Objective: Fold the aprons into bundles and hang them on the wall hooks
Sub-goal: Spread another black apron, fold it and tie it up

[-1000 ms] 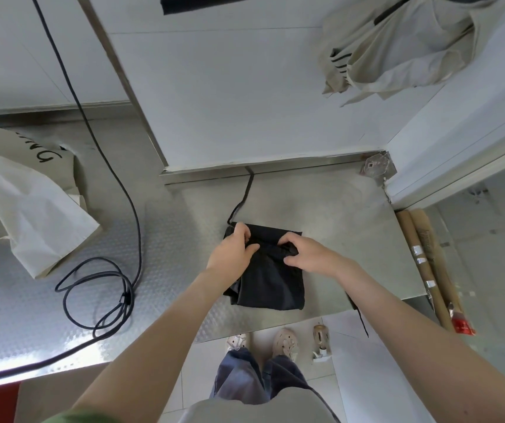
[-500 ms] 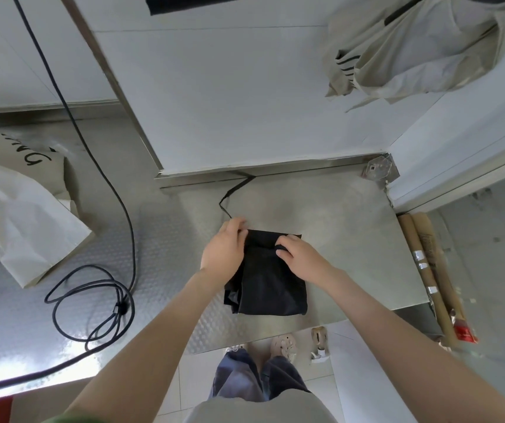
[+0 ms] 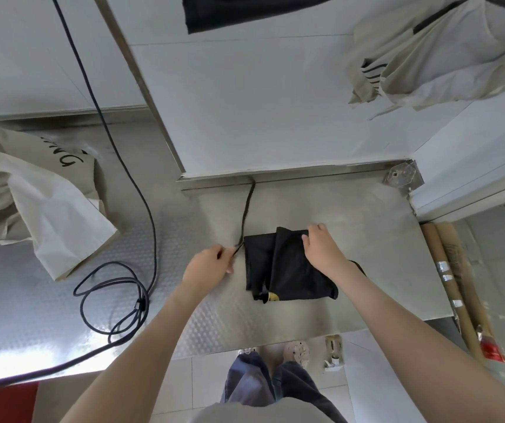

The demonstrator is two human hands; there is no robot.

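Head view: we see the black apron (image 3: pixel 288 267) folded into a flat packet on the steel surface (image 3: pixel 376 248), near the front edge. The right hand (image 3: pixel 321 250) lies on its far right corner, fingers bent over the fold and holding it down. The left hand (image 3: pixel 207 265) is just beside the packet's left side and pinches the black strap (image 3: pixel 246 209), which trails off toward the wall. We judge the step as tying off: folding looks done, strap not yet wound. The next move calls for wrapping the strap round the packet while the right hand keeps the folds from springing open (a loose strap would undo it). A beige apron (image 3: pixel 428 56) already hangs on the wall; another beige apron (image 3: pixel 46 209) lies at the left, unfolded.
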